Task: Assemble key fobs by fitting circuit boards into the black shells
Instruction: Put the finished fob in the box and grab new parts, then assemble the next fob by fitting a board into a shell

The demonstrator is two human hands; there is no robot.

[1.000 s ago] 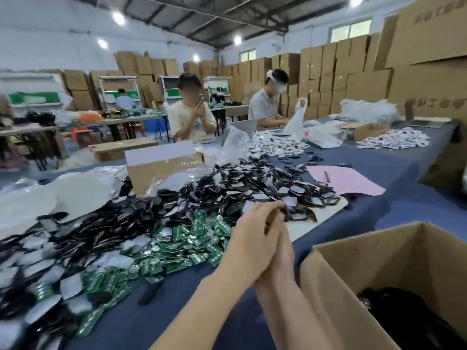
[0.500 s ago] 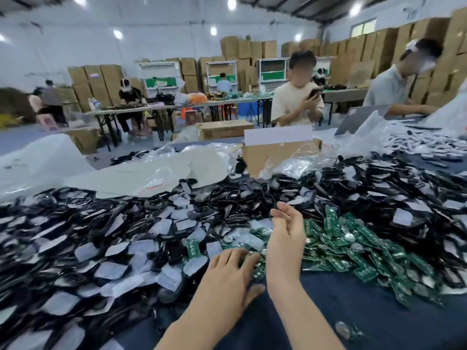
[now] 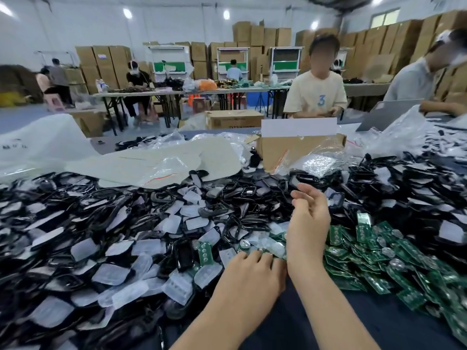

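Left hand (image 3: 252, 276) is palm down at the pile edge, with its fingertips dug in among clear button pads (image 3: 111, 274) and a few boards. Can't tell if it's pinching anything.

Right hand (image 3: 309, 223) is raised above the pile, fingers loosely curled, nothing visible in it.

Green circuit boards (image 3: 374, 263) are heaped just right of both hands on the dark blue table (image 3: 379, 322). Black shells (image 3: 121, 218) are spread from the far left, behind the hands, to the far right, mixed with the pads.

Readable text: only a blue "3" on the cream T-shirt (image 3: 316, 92) of the person opposite. Print on the carton (image 3: 233, 120) behind and on the white bag (image 3: 38, 145) at left is too blurred to read. An open cardboard box (image 3: 290, 150) with a white flap stands past the shells.
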